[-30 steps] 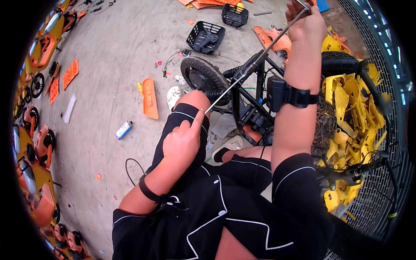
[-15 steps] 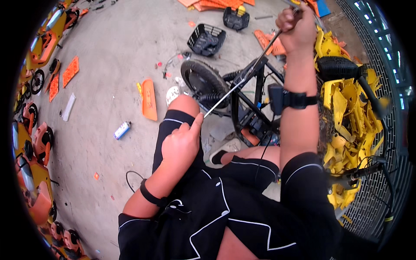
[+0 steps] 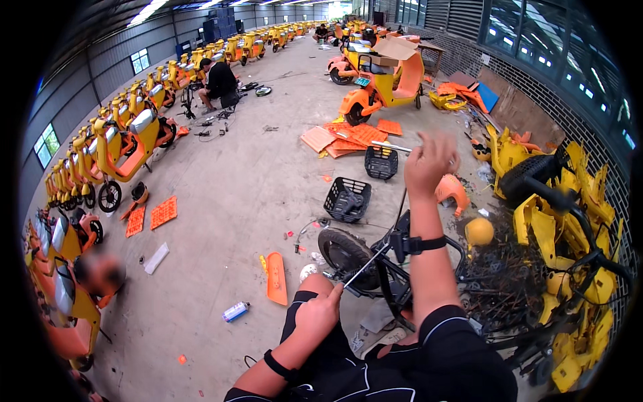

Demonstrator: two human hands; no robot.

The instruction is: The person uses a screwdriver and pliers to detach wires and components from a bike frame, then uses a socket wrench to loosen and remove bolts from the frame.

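Note:
My left hand (image 3: 317, 315) is closed around the near end of a slim metal rod (image 3: 367, 266), whose far end reaches the black bare frame (image 3: 383, 273) of a two-wheeler. Raised above that frame, my right hand (image 3: 432, 164) is smeared by motion, so its fingers are hard to read. A silver bar (image 3: 390, 146) sticks out to the left beside it, and a thin dark shaft (image 3: 402, 203) runs down from it toward the frame. The bar and shaft look like a T-handle wrench. The frame's black-tyred wheel (image 3: 343, 253) lies left of the rod.
Black baskets (image 3: 347, 199), an orange panel (image 3: 276, 278) and a spray can (image 3: 236, 311) lie on the floor. Yellow plastic parts (image 3: 536, 228) and dark scrap (image 3: 499, 288) pile up at right. Scooters (image 3: 127, 144) line the left; a person (image 3: 218, 84) crouches farther off.
The view has tilted up, bringing the far hall and scooters into sight. My right hand, earlier closed at the top of the tool, is now blurred. My left hand still grips the rod.

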